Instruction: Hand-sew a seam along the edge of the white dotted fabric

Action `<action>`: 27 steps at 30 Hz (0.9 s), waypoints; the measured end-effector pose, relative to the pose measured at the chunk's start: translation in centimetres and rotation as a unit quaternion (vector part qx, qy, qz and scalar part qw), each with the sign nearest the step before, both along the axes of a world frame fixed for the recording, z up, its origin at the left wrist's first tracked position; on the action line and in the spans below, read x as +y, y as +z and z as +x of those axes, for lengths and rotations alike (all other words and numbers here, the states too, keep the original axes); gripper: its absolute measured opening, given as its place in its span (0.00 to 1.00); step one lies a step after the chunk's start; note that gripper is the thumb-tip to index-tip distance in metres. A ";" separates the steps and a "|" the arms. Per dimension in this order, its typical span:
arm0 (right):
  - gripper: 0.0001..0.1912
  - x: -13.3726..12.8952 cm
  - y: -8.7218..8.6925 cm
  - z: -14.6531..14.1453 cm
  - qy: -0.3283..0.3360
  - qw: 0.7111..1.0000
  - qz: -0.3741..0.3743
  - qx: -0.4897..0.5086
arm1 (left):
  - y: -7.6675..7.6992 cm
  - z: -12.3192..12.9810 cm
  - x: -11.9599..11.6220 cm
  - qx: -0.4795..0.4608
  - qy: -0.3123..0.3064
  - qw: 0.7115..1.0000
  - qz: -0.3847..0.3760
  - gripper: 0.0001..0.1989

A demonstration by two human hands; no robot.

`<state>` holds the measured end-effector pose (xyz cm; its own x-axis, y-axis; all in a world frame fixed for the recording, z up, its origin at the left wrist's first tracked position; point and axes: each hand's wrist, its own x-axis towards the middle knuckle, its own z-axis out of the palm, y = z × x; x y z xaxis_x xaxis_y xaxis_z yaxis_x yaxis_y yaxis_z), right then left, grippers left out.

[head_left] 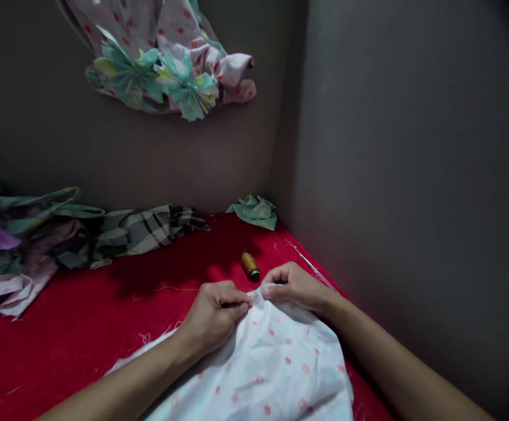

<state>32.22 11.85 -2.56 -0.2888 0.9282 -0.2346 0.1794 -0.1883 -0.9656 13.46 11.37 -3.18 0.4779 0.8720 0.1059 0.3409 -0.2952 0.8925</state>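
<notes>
A white cloth printed with small red flowers spreads over the red surface in front of me. My left hand pinches its upper edge between thumb and fingers. Close beside it, my right hand is closed on the same edge, the fabric bunched between the two hands. A small yellowish bit shows at the left fingertips, too small to make out. Just beyond my hands lies a spool of golden-brown thread with a green end. Whether a needle is held cannot be seen.
Thin metal rods lie along the right wall. Scrap fabric sits in the far corner, with a plaid cloth and other cloths heaped at left. A flowered garment hangs above. Loose thread trails on the red surface.
</notes>
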 end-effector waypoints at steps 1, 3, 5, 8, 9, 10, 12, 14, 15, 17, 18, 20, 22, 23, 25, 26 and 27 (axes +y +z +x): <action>0.10 0.0 0.0 -0.1 -0.002 1.000 -0.008 0.007 | 0.0 0.0 0.0 -0.009 0.005 1.000 -0.003 0.08; 0.11 -0.2 0.1 -0.5 -0.006 1.000 -0.018 0.017 | 0.1 0.2 -0.2 -0.032 0.026 0.999 -0.020 0.07; 0.11 -0.4 0.2 -0.9 -0.012 1.000 -0.019 0.020 | 0.1 0.4 -0.3 -0.058 0.051 0.996 -0.052 0.05; 0.11 -0.6 0.3 -1.5 -0.017 1.000 -0.013 0.017 | 0.0 0.8 -0.5 -0.097 0.074 0.985 -0.119 0.05; 0.11 -0.7 0.3 -1.6 -0.019 1.000 -0.011 0.018 | 0.0 0.8 -0.5 -0.107 0.075 0.982 -0.132 0.07; 0.10 -0.7 0.3 -1.7 -0.020 0.999 -0.011 0.022 | 0.0 0.8 -0.5 -0.112 0.079 0.982 -0.134 0.09; 0.10 -0.7 0.2 -1.8 -0.022 0.999 -0.016 0.035 | 0.0 0.6 -0.5 -0.105 0.097 0.985 -0.099 0.12; 0.11 -0.7 0.1 -2.0 -0.023 0.998 -0.020 0.050 | 0.1 0.4 -0.5 -0.087 0.115 0.989 -0.032 0.11; 0.11 -0.7 0.1 -2.1 -0.020 0.998 -0.021 0.059 | 0.2 0.3 -0.6 -0.082 0.117 0.990 0.001 0.09; 0.12 -0.9 0.0 -2.4 -0.014 0.997 -0.022 0.076 | 0.5 0.1 -0.7 -0.078 0.102 0.990 0.060 0.06; 0.12 -1.0 0.0 -2.6 -0.011 0.996 -0.023 0.082 | 0.7 0.1 -0.8 -0.073 0.088 0.990 0.086 0.04; 0.11 -1.1 0.0 -3.0 -0.010 0.996 -0.021 0.083 | 1.2 0.0 -0.9 -0.056 0.056 0.988 0.133 0.04; 0.11 -1.2 0.0 -3.3 -0.018 0.997 -0.014 0.077 | 1.5 0.0 -1.0 -0.040 0.024 0.984 0.169 0.06; 0.11 -1.2 0.0 -3.3 -0.023 0.997 -0.011 0.077 | 1.6 -0.1 -1.0 -0.038 0.010 0.983 0.180 0.07; 0.12 -1.1 -0.1 -3.4 -0.033 0.995 -0.011 0.090 | 1.5 -0.1 -1.0 -0.044 -0.004 0.982 0.185 0.09; 0.12 -1.1 -0.2 -3.4 -0.037 0.994 -0.011 0.098 | 1.4 -0.1 -0.9 -0.047 -0.004 0.982 0.185 0.09; 0.12 -1.1 -0.3 -3.4 -0.040 0.994 -0.008 0.101 | 1.2 -0.1 -1.0 -0.049 0.000 0.982 0.184 0.09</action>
